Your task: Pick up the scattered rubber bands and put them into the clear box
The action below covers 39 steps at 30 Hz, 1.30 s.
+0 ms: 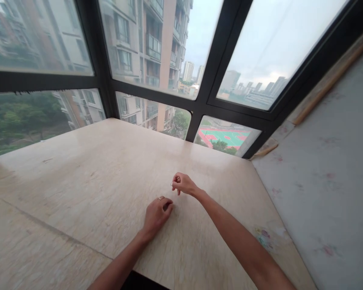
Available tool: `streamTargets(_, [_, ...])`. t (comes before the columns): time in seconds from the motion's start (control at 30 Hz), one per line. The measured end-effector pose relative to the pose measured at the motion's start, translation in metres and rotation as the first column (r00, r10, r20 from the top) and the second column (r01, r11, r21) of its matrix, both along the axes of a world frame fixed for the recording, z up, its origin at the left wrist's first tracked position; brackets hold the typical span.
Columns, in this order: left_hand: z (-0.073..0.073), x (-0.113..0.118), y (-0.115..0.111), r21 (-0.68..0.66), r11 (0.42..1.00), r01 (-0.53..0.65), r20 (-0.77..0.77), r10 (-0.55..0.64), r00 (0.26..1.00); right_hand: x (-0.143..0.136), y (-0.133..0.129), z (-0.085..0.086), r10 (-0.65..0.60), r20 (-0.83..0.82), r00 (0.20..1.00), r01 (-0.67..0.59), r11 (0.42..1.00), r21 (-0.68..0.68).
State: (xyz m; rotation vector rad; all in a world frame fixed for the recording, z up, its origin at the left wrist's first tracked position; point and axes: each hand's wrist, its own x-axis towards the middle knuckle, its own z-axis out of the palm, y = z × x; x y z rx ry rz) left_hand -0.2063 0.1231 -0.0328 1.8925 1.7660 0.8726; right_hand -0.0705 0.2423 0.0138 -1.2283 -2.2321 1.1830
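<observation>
My right hand (183,184) is raised a little above the pale marbled window ledge (121,169), its thumb and forefinger pinched together. At the fingertips shows a small pale ring (171,184), too tiny to make out in detail. Nearer to me, my left hand (157,213) rests low on the ledge with its fingers curled in and the thumb closing against them. A metal finger ring (160,197) is worn on that hand. Whatever lies inside its curled fingers, if anything, is hidden. The two hands are close but apart.
Dark window frames (154,90) border the ledge's far side, with buildings and a sports court outside. On the right stands a wall with flowered paper (326,193). A colourful patch (263,237) lies near it. A seam (48,225) crosses the ledge at left.
</observation>
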Motion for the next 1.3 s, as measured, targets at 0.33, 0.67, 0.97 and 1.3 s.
streamTargets(0.33, [0.0,-0.004,0.002,-0.022,0.999,-0.046,0.077,0.048,0.996,0.129,-0.074,0.025,-0.377,-0.512,0.771,0.33,0.926,-0.186])
streamTargets(0.67, [-0.001,-0.011,0.009,-0.065,0.982,-0.175,0.264,0.186,0.946,0.235,-0.163,0.016,-0.638,-0.56,0.529,0.625,0.739,-0.251])
streamTargets(0.97, [0.031,0.002,-0.002,-0.149,0.966,-0.209,0.185,0.235,0.954,0.311,-0.201,0.003,-0.824,-0.328,0.461,0.85,0.517,-0.104])
streamTargets(1.3, [0.036,0.009,-0.003,-0.185,0.949,-0.255,0.09,0.275,0.957,0.328,-0.203,-0.014,-0.868,-0.192,0.457,0.873,0.479,-0.087])
